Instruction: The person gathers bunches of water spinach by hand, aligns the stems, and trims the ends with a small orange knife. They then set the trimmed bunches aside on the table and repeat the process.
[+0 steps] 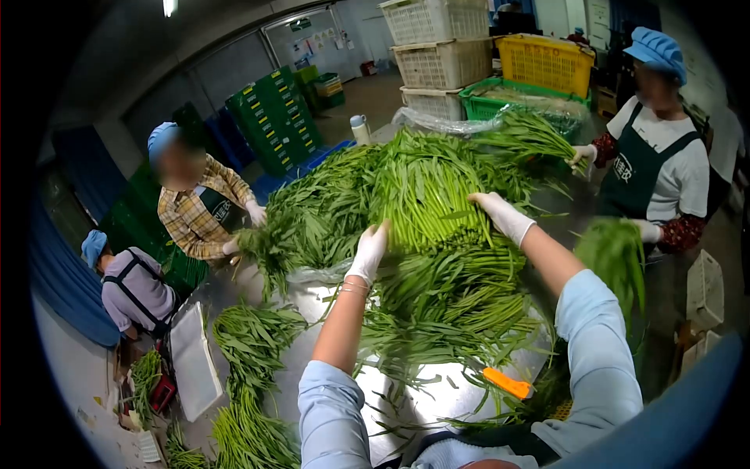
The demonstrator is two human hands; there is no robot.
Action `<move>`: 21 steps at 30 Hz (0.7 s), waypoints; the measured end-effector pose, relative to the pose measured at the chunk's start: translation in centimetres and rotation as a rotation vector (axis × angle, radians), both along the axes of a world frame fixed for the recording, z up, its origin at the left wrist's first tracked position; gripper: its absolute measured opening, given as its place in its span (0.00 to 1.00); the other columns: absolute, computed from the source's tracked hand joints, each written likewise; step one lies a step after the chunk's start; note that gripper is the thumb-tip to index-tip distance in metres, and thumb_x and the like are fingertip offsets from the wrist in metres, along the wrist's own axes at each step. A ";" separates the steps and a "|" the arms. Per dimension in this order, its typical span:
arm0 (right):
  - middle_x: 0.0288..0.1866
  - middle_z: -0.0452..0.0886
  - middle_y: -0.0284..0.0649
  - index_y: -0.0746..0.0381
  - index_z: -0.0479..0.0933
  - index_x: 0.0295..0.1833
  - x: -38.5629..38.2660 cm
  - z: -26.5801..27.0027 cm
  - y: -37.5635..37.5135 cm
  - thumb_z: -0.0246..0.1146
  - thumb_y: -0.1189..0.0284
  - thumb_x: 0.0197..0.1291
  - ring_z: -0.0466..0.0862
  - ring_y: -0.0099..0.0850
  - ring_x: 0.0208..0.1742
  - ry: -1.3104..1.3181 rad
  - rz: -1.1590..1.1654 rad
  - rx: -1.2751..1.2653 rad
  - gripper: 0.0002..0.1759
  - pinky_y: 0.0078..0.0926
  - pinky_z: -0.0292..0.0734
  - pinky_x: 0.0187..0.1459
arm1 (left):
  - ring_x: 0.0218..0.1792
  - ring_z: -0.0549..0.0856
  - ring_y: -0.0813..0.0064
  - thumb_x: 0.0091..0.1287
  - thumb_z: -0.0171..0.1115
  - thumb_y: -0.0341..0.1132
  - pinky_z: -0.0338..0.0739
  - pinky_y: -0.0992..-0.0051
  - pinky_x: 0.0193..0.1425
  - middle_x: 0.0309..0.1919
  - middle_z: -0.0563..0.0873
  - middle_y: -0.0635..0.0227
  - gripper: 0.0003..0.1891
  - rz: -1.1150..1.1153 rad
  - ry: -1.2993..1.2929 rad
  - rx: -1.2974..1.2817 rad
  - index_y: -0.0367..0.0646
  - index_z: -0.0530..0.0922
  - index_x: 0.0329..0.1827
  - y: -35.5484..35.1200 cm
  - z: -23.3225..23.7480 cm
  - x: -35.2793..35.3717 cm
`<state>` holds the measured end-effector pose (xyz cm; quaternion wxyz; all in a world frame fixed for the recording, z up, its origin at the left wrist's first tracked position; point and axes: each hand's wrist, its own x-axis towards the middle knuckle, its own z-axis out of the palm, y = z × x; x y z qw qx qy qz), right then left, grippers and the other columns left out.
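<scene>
A big bunch of water spinach [433, 199], long green stems with narrow leaves, lies on the heap in front of me. My left hand [371, 250], in a white glove, presses against its left side with the fingers closed at the stems. On the bunch's right side, my gloved right hand [504, 217] has its fingers curled over the stem ends. Both hands hold the bunch between them. Below it, nearer to me, loose water spinach [453, 301] covers the metal table [410, 399]. An orange-handled tool [506, 383] lies close to my right forearm; its other end is hidden.
To the right, a co-worker [652, 156] holds greens in both gloved hands. Another person [199, 199] handles leaves at the left; a third [129, 285] bends behind. Stacked white crates [441, 66], a yellow crate [544, 66] and a bottle [360, 130] stand beyond the heap.
</scene>
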<state>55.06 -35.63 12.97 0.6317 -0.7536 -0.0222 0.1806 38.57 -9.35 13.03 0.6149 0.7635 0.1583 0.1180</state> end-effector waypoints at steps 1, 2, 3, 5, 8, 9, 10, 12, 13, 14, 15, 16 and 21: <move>0.40 0.78 0.45 0.72 0.72 0.48 -1.1 0.8 0.5 0.58 0.64 0.58 0.78 0.30 0.35 -0.008 0.029 0.072 0.21 0.29 0.75 0.35 | 0.59 0.73 0.64 0.67 0.50 0.53 0.64 0.74 0.62 0.59 0.74 0.55 0.33 -0.024 0.030 -0.092 0.31 0.65 0.64 0.2 0.2 0.2; 0.42 0.78 0.45 0.73 0.72 0.48 -3.9 3.9 0.6 0.59 0.65 0.57 0.78 0.30 0.39 0.007 0.154 0.085 0.21 0.28 0.75 0.40 | 0.58 0.73 0.66 0.68 0.49 0.52 0.65 0.75 0.61 0.58 0.75 0.59 0.31 -0.046 0.060 -0.184 0.34 0.66 0.64 0.4 0.4 0.4; 0.43 0.79 0.45 0.73 0.73 0.49 -6.5 6.5 1.3 0.59 0.66 0.57 0.78 0.31 0.42 -0.048 0.160 0.055 0.21 0.28 0.75 0.42 | 0.64 0.68 0.65 0.69 0.45 0.53 0.60 0.73 0.65 0.64 0.69 0.59 0.32 -0.143 0.022 -0.334 0.36 0.61 0.68 0.4 0.5 0.4; 0.46 0.79 0.45 0.72 0.73 0.51 -7.6 7.4 3.6 0.60 0.67 0.57 0.78 0.31 0.46 -0.176 0.231 0.100 0.21 0.27 0.73 0.47 | 0.67 0.62 0.65 0.71 0.41 0.53 0.54 0.69 0.69 0.68 0.63 0.59 0.32 -0.078 0.111 -0.285 0.38 0.57 0.70 -1.9 3.5 -0.7; 0.51 0.77 0.49 0.74 0.68 0.57 -5.1 4.3 7.1 0.62 0.70 0.56 0.78 0.32 0.49 -0.322 0.249 0.167 0.26 0.27 0.72 0.52 | 0.60 0.72 0.68 0.69 0.43 0.57 0.62 0.70 0.64 0.61 0.73 0.61 0.33 -0.056 0.088 -0.386 0.40 0.62 0.67 -2.8 4.3 -1.6; 0.51 0.76 0.51 0.76 0.66 0.57 -7.6 6.1 6.9 0.62 0.70 0.55 0.78 0.33 0.49 -0.289 0.112 0.180 0.27 0.27 0.72 0.52 | 0.58 0.74 0.69 0.69 0.42 0.56 0.64 0.70 0.63 0.60 0.74 0.63 0.31 -0.109 0.044 -0.527 0.42 0.63 0.67 -1.7 3.1 -1.0; 0.51 0.76 0.52 0.78 0.64 0.57 -10.0 8.1 6.3 0.63 0.71 0.55 0.78 0.35 0.50 -0.255 -0.025 0.191 0.29 0.27 0.72 0.53 | 0.56 0.75 0.69 0.70 0.41 0.56 0.66 0.70 0.62 0.59 0.75 0.64 0.30 -0.162 -0.001 -0.668 0.43 0.64 0.67 -2.7 4.8 -1.9; 0.58 0.69 0.54 0.77 0.58 0.61 -6.9 4.3 7.3 0.64 0.70 0.54 0.74 0.39 0.56 -0.006 -0.060 0.462 0.34 0.32 0.74 0.55 | 0.56 0.76 0.69 0.69 0.43 0.58 0.68 0.67 0.61 0.59 0.75 0.65 0.31 -0.004 0.108 -0.474 0.44 0.64 0.66 -4.5 6.9 -3.0; 0.56 0.70 0.54 0.75 0.63 0.58 -6.9 4.1 6.5 0.63 0.69 0.55 0.77 0.39 0.51 0.147 0.041 0.678 0.30 0.34 0.79 0.48 | 0.56 0.75 0.68 0.68 0.43 0.59 0.68 0.66 0.60 0.59 0.75 0.65 0.32 0.005 0.113 -0.455 0.44 0.65 0.66 -4.9 7.4 -2.9; 0.55 0.71 0.53 0.74 0.64 0.57 -6.8 3.8 6.3 0.63 0.69 0.55 0.78 0.39 0.50 0.213 0.089 0.739 0.28 0.34 0.80 0.45 | 0.56 0.75 0.68 0.67 0.44 0.60 0.68 0.65 0.61 0.59 0.75 0.64 0.33 0.021 0.129 -0.454 0.44 0.64 0.66 -4.6 7.1 -2.6; 0.54 0.72 0.52 0.73 0.66 0.56 -6.7 3.6 6.2 0.63 0.69 0.55 0.79 0.38 0.49 0.279 0.136 0.800 0.27 0.33 0.81 0.43 | 0.57 0.74 0.67 0.66 0.45 0.60 0.67 0.64 0.61 0.60 0.74 0.64 0.34 0.038 0.145 -0.453 0.44 0.64 0.66 -4.3 6.9 -2.2; 0.53 0.73 0.51 0.72 0.68 0.55 -6.6 3.4 6.1 0.63 0.68 0.56 0.79 0.38 0.48 0.344 0.183 0.858 0.25 0.33 0.82 0.41 | 0.58 0.74 0.67 0.65 0.46 0.61 0.67 0.63 0.61 0.60 0.73 0.64 0.35 0.055 0.160 -0.453 0.44 0.64 0.66 -4.1 6.7 -1.9; 0.44 0.80 0.45 0.71 0.71 0.50 -6.0 2.3 11.0 0.66 0.74 0.51 0.81 0.32 0.44 -0.111 0.130 0.450 0.22 0.26 0.77 0.46 | 0.57 0.75 0.65 0.65 0.46 0.63 0.69 0.63 0.60 0.59 0.74 0.61 0.37 -0.079 0.080 -0.678 0.43 0.64 0.66 -2.7 4.8 -0.6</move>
